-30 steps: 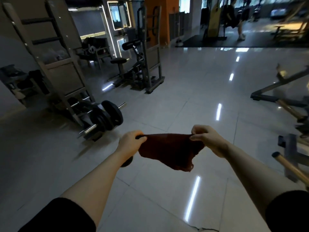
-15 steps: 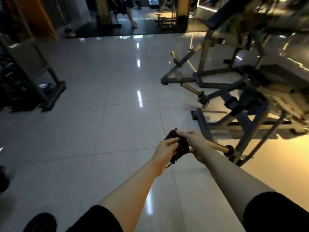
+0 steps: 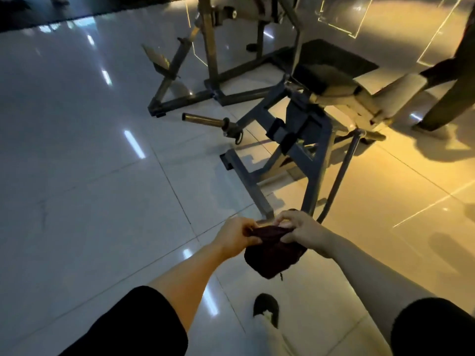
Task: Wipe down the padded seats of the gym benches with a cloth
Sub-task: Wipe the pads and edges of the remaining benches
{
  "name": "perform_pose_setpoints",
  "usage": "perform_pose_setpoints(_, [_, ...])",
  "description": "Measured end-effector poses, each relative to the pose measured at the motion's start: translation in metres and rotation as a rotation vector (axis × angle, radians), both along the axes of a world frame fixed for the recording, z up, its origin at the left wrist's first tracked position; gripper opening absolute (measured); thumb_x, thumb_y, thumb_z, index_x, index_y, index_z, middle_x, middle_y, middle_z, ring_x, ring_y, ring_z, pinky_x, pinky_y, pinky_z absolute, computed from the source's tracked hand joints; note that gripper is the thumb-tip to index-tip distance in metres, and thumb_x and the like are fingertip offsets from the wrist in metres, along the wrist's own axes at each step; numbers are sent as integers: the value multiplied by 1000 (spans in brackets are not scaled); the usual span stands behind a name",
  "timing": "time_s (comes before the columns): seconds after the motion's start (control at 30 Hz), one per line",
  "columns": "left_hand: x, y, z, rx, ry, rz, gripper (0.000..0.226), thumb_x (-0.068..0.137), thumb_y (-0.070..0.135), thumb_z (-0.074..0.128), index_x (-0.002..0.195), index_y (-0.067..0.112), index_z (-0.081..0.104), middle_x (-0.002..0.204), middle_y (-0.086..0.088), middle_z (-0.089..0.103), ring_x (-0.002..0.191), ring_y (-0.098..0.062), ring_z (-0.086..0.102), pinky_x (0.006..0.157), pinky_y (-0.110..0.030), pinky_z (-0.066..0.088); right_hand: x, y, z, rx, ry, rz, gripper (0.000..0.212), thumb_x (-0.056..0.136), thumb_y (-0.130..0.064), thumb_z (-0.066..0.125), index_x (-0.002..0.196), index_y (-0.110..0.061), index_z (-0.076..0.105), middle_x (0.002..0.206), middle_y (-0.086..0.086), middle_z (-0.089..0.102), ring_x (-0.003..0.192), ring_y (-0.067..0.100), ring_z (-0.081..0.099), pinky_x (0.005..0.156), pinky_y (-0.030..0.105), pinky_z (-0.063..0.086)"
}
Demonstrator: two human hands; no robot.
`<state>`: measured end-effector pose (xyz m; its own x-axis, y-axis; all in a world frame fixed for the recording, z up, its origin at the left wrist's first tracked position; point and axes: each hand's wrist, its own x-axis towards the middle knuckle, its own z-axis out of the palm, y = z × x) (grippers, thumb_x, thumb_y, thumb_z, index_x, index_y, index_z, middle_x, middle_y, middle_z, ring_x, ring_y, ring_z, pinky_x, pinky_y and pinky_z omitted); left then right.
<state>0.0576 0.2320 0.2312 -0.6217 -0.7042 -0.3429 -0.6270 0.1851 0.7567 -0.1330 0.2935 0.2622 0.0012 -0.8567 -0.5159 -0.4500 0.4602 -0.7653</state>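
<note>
- The floor (image 3: 90, 188) is made of large glossy pale tiles with thin dark joints; it reflects the ceiling lights as short white streaks.
- On the left the floor looks cold and grey-blue, and on the right a warm yellow light falls on it.
- A gym bench (image 3: 303, 129) with a dark metal frame stands on the tiles ahead, and its base reaches close to the hands.
- Its padded seat (image 3: 326, 65) is dark and sits at the upper right, well apart from the cloth.
- A short metal peg (image 3: 205, 120) sticks out from the frame to the left.
- The cloth (image 3: 270, 253) is dark red and bunched; it hangs in the air between both hands, above the floor and in front of the bench.
- The left hand (image 3: 235, 236) pinches the left edge of the cloth with curled fingers.
- The right hand (image 3: 300, 231) grasps the upper right part of the cloth, with fingers bent over it.
- Both forearms are bare, with black sleeves (image 3: 128, 327) near the elbows.
- One dark shoe (image 3: 267, 308) is on the tiles below the cloth.
- At the right edge the dark legs (image 3: 452, 91) of another person stand on the yellow-lit tiles.
</note>
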Motion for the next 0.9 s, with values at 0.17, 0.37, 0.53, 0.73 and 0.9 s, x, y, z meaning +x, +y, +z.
perform_pose_setpoints(0.17, [-49,-63,-29,-37,-80,-41,23,97,21,56,113,16,70,104,-2,70,92,-12,64,86,-24,51,-49,-63,-40,51,221,107,27,77,7,63,95,-12,69,91,0,60,90,15,56,64,18,40])
perform_pose_setpoints(0.37, [-73,-147,-55,-270,-99,93,21,96,21,56,110,19,72,102,-1,72,92,-15,64,84,-24,49,-60,-157,-92,-2,387,95,17,82,2,52,86,-2,68,90,15,67,90,26,61,82,38,47])
perform_pose_setpoints(0.53, [-71,-170,-102,-384,-30,48,15,86,15,70,100,19,75,99,11,69,85,-4,59,78,-3,40,-53,-184,-150,-55,414,-12,39,89,2,48,109,-21,73,106,-2,67,101,15,60,92,29,46])
perform_pose_setpoints(0.73, [-65,-103,-195,-210,-258,-228,12,86,22,67,92,15,75,128,-1,59,125,-20,47,112,-43,34,-43,-124,-252,130,383,279,58,89,5,50,139,-23,50,142,-1,48,135,20,41,107,29,33])
perform_pose_setpoints(0.9, [-72,-95,-221,-169,-299,28,30,93,18,59,122,18,53,134,-1,47,117,-16,51,102,-26,43,-42,-115,-271,158,291,302,80,83,6,57,150,-27,28,154,3,25,139,23,30,108,27,27])
